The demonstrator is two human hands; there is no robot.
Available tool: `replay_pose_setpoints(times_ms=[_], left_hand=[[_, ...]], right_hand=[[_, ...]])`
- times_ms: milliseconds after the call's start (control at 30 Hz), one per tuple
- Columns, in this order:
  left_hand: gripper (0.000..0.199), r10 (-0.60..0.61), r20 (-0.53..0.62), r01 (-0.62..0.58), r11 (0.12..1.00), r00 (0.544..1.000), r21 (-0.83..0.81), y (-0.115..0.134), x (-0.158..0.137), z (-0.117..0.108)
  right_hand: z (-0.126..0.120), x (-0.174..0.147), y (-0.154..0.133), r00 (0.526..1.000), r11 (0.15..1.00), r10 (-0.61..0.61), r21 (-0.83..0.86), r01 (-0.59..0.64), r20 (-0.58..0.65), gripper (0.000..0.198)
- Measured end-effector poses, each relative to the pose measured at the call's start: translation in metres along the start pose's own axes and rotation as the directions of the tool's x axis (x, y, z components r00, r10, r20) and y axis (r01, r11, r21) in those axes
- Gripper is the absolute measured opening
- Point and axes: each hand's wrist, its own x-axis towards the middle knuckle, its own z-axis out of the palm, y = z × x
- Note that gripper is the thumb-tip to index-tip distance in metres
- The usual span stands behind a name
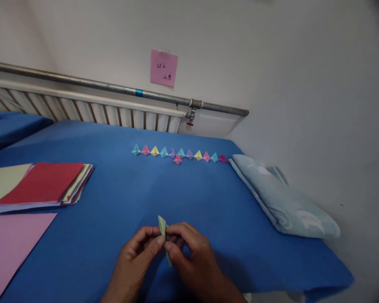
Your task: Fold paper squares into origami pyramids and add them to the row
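A small piece of folded pale green paper (162, 224) is held over the blue-covered table (120, 189) near its front edge. My left hand (138, 254) pinches it from the left, thumb and index finger closed on it. From the right, my right hand (192, 252) grips the same paper with thumb and fingertips. The paper stands on edge, its upper tip rising above my fingers and its lower tip showing below them. Its middle is hidden by my fingertips. Farther back, a row of small folded paper shapes (163, 152) in several colours lies on the cloth, with one pink shape (177, 159) just in front.
To the left lies a stack of coloured paper with a red sheet (44, 183) on top, and a pink sheet (15, 248) nearer me. A folded light blue towel (281, 198) rests at the right edge. Behind the table are a radiator (113, 116) and a metal pipe (91, 85).
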Motion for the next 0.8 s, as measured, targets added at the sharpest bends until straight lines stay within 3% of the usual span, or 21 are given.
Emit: replay_pose_setpoints(times_ms=[267, 600, 800], left_hand=[[0.023, -0.030, -0.004, 0.030, 1.000, 1.000, -0.004, -0.004, 0.001, -0.001], [0.019, 0.028, -0.075, -0.015, 0.985, 0.997, 0.170, 0.011, -0.002, 0.008], [0.021, -0.004, -0.066, 0.016, 0.983, 0.998, 0.184, 0.010, 0.001, 0.005]], right_hand=[[0.000, 0.000, -0.001, 1.000, 1.000, 0.013, 0.018, -0.013, 0.007, 0.018], [0.003, -0.003, -0.002, 0.999, 0.994, -0.005, -0.111, 0.011, 0.051, 0.018], [0.004, -0.003, -0.001, 0.998, 0.989, -0.007, -0.145, 0.016, 0.064, 0.017]])
